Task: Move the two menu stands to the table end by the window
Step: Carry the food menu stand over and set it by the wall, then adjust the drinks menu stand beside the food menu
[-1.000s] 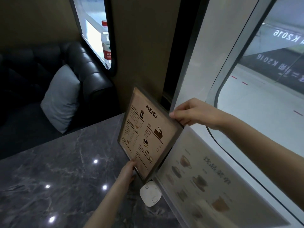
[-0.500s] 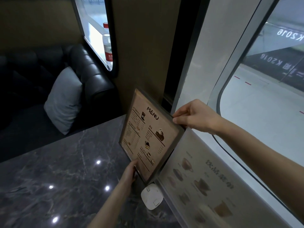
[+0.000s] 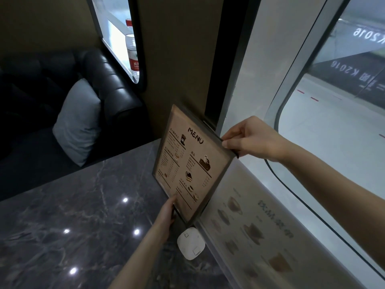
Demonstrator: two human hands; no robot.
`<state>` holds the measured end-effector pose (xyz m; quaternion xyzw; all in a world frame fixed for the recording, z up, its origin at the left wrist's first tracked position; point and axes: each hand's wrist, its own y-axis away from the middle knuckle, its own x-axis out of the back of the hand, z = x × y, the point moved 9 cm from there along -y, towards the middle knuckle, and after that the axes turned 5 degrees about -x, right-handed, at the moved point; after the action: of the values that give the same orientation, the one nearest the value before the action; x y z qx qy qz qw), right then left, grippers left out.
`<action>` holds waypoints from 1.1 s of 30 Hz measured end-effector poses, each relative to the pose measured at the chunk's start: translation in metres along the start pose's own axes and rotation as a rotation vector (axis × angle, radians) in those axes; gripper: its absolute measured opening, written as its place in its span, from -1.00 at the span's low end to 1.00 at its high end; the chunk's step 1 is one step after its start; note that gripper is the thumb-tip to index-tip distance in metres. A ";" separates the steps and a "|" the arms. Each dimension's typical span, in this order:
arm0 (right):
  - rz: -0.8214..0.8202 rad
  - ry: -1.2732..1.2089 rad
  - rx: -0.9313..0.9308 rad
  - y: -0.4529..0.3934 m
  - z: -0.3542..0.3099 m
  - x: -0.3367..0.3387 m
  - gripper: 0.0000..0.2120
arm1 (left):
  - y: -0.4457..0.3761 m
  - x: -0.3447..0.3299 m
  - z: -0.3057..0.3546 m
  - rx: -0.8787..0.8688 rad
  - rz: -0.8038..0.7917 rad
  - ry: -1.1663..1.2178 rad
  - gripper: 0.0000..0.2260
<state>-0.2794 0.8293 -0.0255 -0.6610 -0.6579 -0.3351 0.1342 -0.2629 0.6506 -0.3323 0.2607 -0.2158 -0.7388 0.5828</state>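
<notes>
A brown framed menu stand (image 3: 188,165) headed "MENU" stands upright at the table end by the window. My right hand (image 3: 252,139) pinches its upper right corner. My left hand (image 3: 166,213) grips its lower edge from below. A second, paler menu stand (image 3: 256,230) with drink pictures stands along the window to the right, touching the first at its lower right corner. Both rest on the dark marble table (image 3: 83,215).
A small white square device (image 3: 190,243) lies on the table just below the brown menu. A black leather sofa (image 3: 112,84) with a grey cushion (image 3: 79,119) lies beyond the table. A water bottle (image 3: 132,53) stands in a far window opening.
Both hands keep their hold on the brown menu; it has shifted very little. My right thumb has slid slightly along the top corner.
</notes>
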 end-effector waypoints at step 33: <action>0.218 0.163 -0.016 0.157 0.063 0.008 -0.87 | 0.134 -0.114 -0.104 -0.737 -0.208 -1.526 -0.50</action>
<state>-0.1130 0.8589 -0.0263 -0.7000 -0.5664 -0.3765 0.2176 -0.0751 0.7292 -0.3136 -0.4961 -0.2699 -0.7849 0.2548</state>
